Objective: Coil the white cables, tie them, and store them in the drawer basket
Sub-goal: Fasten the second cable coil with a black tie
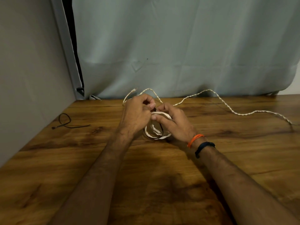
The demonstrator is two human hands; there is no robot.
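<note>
From the head view, looked down on a brown wood table [162, 184]. Two bare arms reached out over it and met near the middle.

Held a small white coil [156, 127] between both hands, just above the table or resting on it; could not tell which. Right hand [174, 120] curled around the coil from the right side, with fingers across its top and thumb underneath. Left hand [138, 114] bunched up at the coil's top left, fingertips pinched together on something thin and dark there. Looked like a black tie [161, 129] running down the coil's right side and along its bottom edge. Could not tell how far around it went.

Wore an orange band [194, 139] and a black band [204, 147] on the right wrist.

Past the hands, lay a long white cable [230, 109], twisted like rope, loose and wavy across the table toward the right edge. Ran back to the hands at its near end. Another short white end [129, 95] stuck up and out behind the left hand.

Off to the left, well apart from the hands, lay a second tie [66, 122], black, with one loop in it and a straight tail.

Behind the table hung a pale blue-gray curtain [178, 46]. At the left stood a plain gray wall [29, 62].
</note>
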